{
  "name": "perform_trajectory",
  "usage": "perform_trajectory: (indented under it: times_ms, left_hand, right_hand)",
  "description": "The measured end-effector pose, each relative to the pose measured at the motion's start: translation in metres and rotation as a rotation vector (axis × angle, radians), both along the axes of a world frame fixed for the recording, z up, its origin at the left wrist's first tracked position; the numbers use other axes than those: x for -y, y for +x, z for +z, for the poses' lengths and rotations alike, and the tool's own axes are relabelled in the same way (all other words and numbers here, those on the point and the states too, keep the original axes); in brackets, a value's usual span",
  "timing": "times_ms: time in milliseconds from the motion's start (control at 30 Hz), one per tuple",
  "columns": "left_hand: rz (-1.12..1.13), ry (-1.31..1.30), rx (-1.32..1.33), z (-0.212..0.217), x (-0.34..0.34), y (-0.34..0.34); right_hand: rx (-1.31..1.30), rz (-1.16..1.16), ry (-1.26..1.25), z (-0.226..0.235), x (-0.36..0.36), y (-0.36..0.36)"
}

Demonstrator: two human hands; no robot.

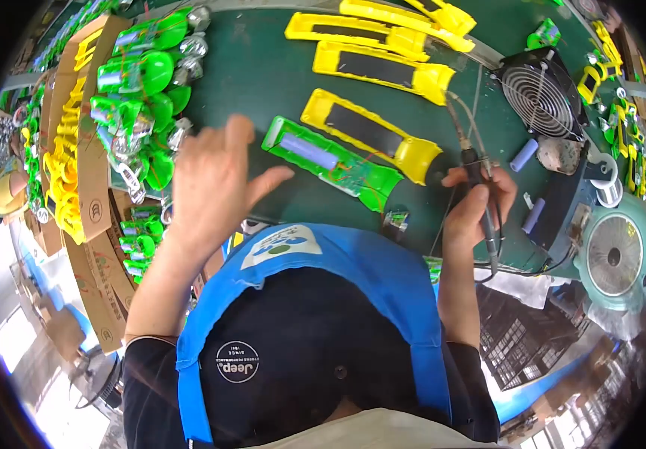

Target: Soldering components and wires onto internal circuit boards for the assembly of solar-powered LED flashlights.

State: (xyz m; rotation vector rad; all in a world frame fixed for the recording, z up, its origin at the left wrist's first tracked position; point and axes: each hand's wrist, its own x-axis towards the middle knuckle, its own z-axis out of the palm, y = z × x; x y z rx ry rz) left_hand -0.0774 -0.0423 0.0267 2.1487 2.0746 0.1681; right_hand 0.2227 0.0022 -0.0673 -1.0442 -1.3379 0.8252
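Observation:
My right hand (480, 202) grips a soldering iron (473, 168), its metal tip pointing away from me beside the yellow casings. Empty, my left hand (214, 176) hovers over the left of the bench with its thumb stretched toward a green casing (374, 185). Inside that casing lie a purple battery cell (308, 150) and a small circuit board (347, 176) with thin wires. A small silvery part (395, 220) sits by its near right end. Just behind the green casing is a yellow casing (419, 159) with a dark opening.
More yellow casings (383, 69) lie at the back. Green assemblies (143, 71) with silvery reflectors crowd the left, next to a cardboard box (92, 206) of yellow parts. To the right are a black fan (538, 93), a loose battery cell (523, 155), a solder spool (607, 187) and a green round fan (615, 257).

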Motion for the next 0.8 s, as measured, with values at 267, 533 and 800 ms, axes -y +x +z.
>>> perform_trajectory:
  times_ms: [267,533,800]
  left_hand:
    - [0.024,0.034,0.86,-0.009,0.009,-0.01]
    - [-0.639,0.148,0.669,-0.015,-0.039,0.006]
    - [-0.646,0.103,0.37,-0.024,-0.043,0.033]
  right_hand:
    - [-0.209,-0.018,-0.084,0.011,-0.002,0.0]
    - [-0.272,0.158,-0.284,0.024,0.02,0.022]
    - [-0.277,0.361,-0.589,0.034,-0.001,0.025]
